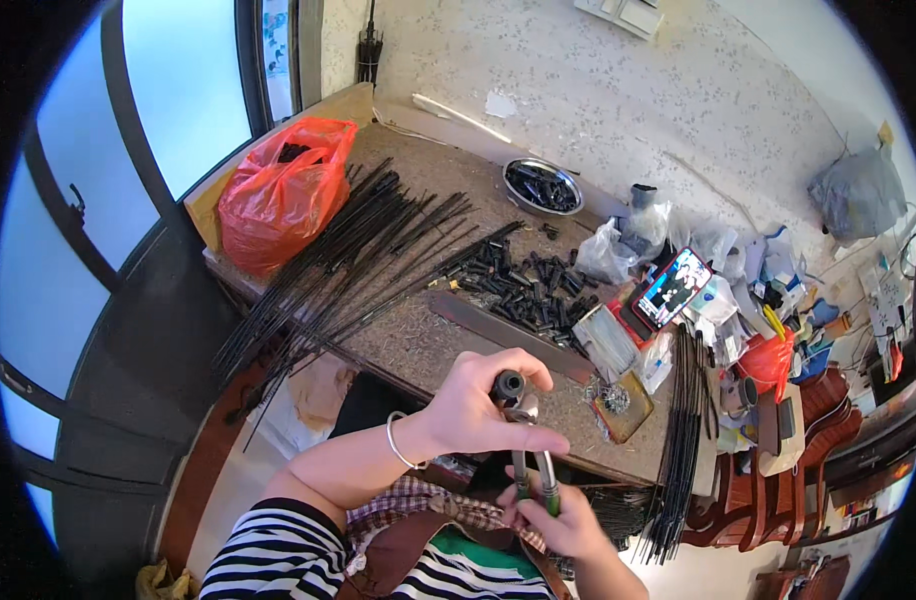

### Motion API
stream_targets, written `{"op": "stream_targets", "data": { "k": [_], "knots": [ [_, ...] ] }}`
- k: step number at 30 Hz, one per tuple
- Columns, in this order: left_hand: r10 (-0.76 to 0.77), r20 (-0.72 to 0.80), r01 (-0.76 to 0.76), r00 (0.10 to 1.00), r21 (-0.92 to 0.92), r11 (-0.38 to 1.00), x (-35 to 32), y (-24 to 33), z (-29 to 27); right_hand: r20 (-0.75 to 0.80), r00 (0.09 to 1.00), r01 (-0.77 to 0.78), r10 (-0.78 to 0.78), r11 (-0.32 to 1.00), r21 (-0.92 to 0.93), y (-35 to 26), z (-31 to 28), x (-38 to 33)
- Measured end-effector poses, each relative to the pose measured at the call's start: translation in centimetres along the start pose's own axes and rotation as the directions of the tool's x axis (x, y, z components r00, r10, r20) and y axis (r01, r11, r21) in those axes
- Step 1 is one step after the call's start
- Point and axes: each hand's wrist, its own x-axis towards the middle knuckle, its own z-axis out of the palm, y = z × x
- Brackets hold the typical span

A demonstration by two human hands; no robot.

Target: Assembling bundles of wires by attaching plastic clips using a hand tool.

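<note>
My left hand (468, 405), with a bracelet at the wrist, is closed round a small black tubular piece (507, 384) held above the near edge of the table. In my right hand (570, 527) are pincers with green grips (548, 472). Their metal jaws meet the lower end of the black piece. My left thumb lies across in front of the pincers' arms. Many similar black tubular pieces (543, 295) are heaped on the table beyond my hands. Exactly what the jaws bite on cannot be made out.
Long thin black rods (348, 250) lie left, beside a red plastic bag (283, 200). A metal bowl (544, 186) of black pieces stands at the back. A phone (670, 288), a tray of small metal bits (623, 405) and more rods (683, 430) are on the right.
</note>
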Motion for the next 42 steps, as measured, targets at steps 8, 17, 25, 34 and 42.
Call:
{"op": "stream_targets", "data": {
  "k": [8, 17, 25, 34, 42],
  "knots": [
    [-0.016, -0.069, 0.022, 0.998, 0.079, 0.997, 0.9, -0.9, 1.6, 0.132, 0.989, -0.107, 0.065, 0.934, 0.341, -0.6, -2.2, -0.6],
    [-0.173, -0.15, 0.182, 0.973, 0.045, 0.982, 4.6, -4.9, 7.2, -0.111, 0.992, -0.003, 0.062, 0.881, 0.472, 3.0, -5.2, 0.3],
    [-0.115, -0.012, 0.113, 0.993, -0.12, 0.986, 6.4, -7.5, 9.1, -0.814, 0.505, -0.415, -0.287, 0.746, -0.521, 7.3, -22.5, 2.1],
    [-0.101, 0.042, 0.103, 0.994, -0.052, 0.993, 7.5, -8.2, 8.7, -0.639, 0.662, -0.389, -0.393, 0.548, -0.74, 7.2, -23.6, 4.0],
    [-0.133, 0.115, 0.137, 0.984, -0.029, 0.99, 6.2, -6.6, 8.3, -0.771, 0.491, -0.398, -0.407, 0.682, -0.613, 6.6, -23.0, 3.5]
  ]
}}
